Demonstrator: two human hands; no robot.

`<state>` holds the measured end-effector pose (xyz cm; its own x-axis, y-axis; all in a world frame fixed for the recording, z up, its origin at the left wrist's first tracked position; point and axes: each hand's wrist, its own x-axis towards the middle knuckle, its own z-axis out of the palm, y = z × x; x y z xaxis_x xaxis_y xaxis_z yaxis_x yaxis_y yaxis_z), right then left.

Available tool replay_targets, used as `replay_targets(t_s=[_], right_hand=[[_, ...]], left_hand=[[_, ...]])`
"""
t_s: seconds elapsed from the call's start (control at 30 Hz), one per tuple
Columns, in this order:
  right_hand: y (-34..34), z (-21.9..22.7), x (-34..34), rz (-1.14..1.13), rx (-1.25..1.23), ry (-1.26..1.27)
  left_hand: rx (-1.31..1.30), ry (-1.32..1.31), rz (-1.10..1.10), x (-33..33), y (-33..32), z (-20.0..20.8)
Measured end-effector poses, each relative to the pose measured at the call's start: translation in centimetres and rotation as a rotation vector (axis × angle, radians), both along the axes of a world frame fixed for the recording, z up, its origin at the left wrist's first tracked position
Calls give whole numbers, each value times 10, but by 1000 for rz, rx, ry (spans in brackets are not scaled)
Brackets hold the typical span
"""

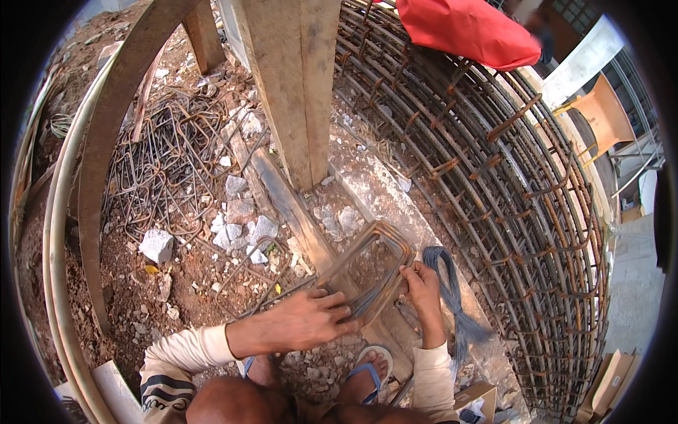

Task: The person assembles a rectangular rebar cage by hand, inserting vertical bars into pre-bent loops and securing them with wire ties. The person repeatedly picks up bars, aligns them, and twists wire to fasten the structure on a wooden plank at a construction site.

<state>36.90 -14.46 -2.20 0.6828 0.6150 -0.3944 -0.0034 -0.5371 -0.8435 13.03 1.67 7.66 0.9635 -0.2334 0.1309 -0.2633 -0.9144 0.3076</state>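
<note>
Between my hands is a bundle of rectangular rebar stirrups (381,237), rusty brown at the far corner, its long sides slightly smeared. My left hand (314,321) has its fingers curled over the near left part of the bundle. On the right side of it, my right hand (421,290) pinches the stirrups between thumb and fingers. A thin dark looped piece shows below that palm; I cannot make out what it is. Just right of the right hand lies a tied hank of dark binding wire (455,307).
A wooden plank (286,194) runs beneath the stirrups toward an upright timber post (300,92). Long rebar cages (487,169) fill the right, with red cloth (470,32) on top. Loose stirrups (166,152) and broken stones (155,245) lie left. A curved board (106,148) rises nearby.
</note>
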Motion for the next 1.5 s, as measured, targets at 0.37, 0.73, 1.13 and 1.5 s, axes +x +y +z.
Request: replay_targets(t_s=[0.37, 0.73, 1.13, 1.5], right_hand=[[4, 11, -8, 24, -167, -383], [11, 54, -33, 364, 151, -588], [8, 60, -28, 341, 199, -571], [5, 51, -27, 484, 192, -496]], left_hand=[[-47, -31, 43, -2, -7, -21], [-554, -135, 557, -37, 22, -38], [-429, 221, 1488, -162, 62, -206], [-767, -111, 1298, -130, 61, -92]])
